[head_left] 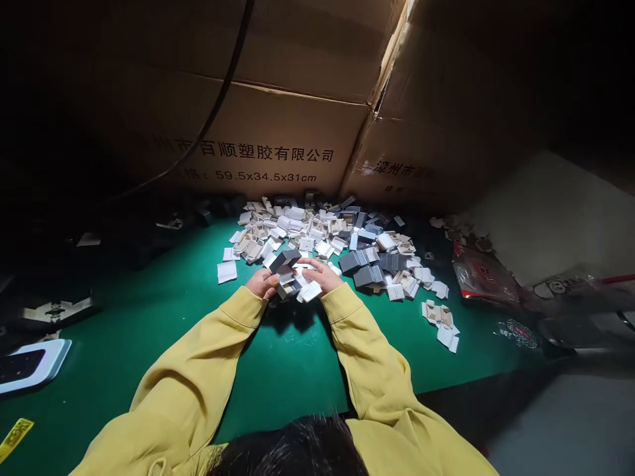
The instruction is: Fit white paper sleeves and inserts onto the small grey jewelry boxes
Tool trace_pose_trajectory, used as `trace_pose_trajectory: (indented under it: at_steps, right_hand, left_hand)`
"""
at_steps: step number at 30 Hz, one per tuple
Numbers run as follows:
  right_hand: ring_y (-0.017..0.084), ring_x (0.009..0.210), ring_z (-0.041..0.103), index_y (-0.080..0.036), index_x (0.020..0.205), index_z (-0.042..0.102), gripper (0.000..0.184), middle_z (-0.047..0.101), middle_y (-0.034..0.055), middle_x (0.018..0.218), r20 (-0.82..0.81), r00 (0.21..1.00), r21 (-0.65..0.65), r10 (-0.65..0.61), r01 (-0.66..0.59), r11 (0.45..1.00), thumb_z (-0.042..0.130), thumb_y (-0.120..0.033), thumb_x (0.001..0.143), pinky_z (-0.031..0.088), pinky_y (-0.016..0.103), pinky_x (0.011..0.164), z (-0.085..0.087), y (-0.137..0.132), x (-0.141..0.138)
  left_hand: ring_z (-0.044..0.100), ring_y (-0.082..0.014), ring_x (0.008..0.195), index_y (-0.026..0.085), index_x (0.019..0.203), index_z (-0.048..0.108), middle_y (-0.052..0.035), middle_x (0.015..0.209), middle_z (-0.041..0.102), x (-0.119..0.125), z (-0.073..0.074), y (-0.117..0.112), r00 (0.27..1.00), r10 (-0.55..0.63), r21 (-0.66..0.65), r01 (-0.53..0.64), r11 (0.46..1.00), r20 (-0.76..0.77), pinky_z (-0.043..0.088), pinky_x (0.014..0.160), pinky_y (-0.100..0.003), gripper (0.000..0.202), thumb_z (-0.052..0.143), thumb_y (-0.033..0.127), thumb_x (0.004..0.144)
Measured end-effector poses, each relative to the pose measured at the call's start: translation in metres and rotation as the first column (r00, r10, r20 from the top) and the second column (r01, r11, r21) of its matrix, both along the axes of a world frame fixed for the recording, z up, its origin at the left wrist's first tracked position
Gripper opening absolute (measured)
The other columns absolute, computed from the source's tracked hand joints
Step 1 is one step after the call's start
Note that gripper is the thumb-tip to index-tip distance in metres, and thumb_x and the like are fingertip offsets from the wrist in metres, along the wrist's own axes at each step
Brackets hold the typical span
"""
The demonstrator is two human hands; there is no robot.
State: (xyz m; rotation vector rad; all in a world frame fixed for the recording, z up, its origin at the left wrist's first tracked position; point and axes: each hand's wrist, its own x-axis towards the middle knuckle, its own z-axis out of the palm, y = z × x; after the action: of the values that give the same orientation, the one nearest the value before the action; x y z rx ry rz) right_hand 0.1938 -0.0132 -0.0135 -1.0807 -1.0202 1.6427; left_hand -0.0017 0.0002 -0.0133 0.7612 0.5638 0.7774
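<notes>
My left hand [262,283] is closed around a small dark box [284,260] whose lid stands raised. The box is held just above the green table, over its own shadow. On the other side, my right hand [324,276] has its fingers bent around white folded card pieces [309,291] at the box's right side. Whether those pieces are joined to the box I cannot tell. Right behind both hands lies a heap of white folded card pieces [290,225]. Several dark small boxes [370,274] rest to the right of my right hand.
Large brown cartons [278,125] wall off the back, with a black cable [218,99] hanging before them. A red-edged plastic packet [483,274] lies right on the green table [198,370]. At left are a white-rimmed device [44,363] and a yellow strip [16,437].
</notes>
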Motion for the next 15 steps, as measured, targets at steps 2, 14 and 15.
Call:
trace_pose_trajectory:
  at_steps: [2,14,15]
  right_hand:
    - [0.008,0.047,0.047,-0.018,0.105,0.064,0.051,0.059,-0.0055,0.061,-0.086,0.996,-0.056,-0.013,0.008,0.998,0.08,-0.036,0.06,0.035,0.02,0.045,0.0032,0.0,0.0033]
    - [0.008,0.042,0.049,-0.018,0.081,0.064,0.058,0.06,-0.0059,0.051,-0.108,0.956,-0.112,-0.273,0.262,0.959,0.092,-0.034,0.033,0.038,0.022,0.041,0.0076,0.0026,0.0006]
    - [0.009,0.044,0.051,-0.018,0.08,0.064,0.057,0.06,-0.006,0.05,-0.076,0.954,-0.082,-0.289,0.283,0.956,0.091,-0.035,0.033,0.041,0.023,0.044,0.0065,0.0028,0.0004]
  left_hand:
    - [0.07,-0.0285,0.089,0.012,0.09,0.076,-0.0091,0.078,0.073,0.0006,0.0011,-0.0011,0.999,0.028,0.059,-0.025,0.998,-0.043,0.054,0.079,-0.037,0.047,0.086,0.047,0.059]
    - [0.07,-0.0297,0.089,0.011,0.09,0.074,-0.0117,0.081,0.074,0.0004,0.0049,-0.0033,1.0,-0.006,0.058,0.007,0.998,-0.023,0.055,0.072,-0.036,0.044,0.08,0.048,0.067]
    - [0.07,-0.03,0.089,0.011,0.089,0.074,-0.0112,0.078,0.073,0.001,0.0046,-0.0038,1.0,-0.009,0.057,0.01,0.998,-0.017,0.054,0.075,-0.038,0.042,0.08,0.047,0.067]
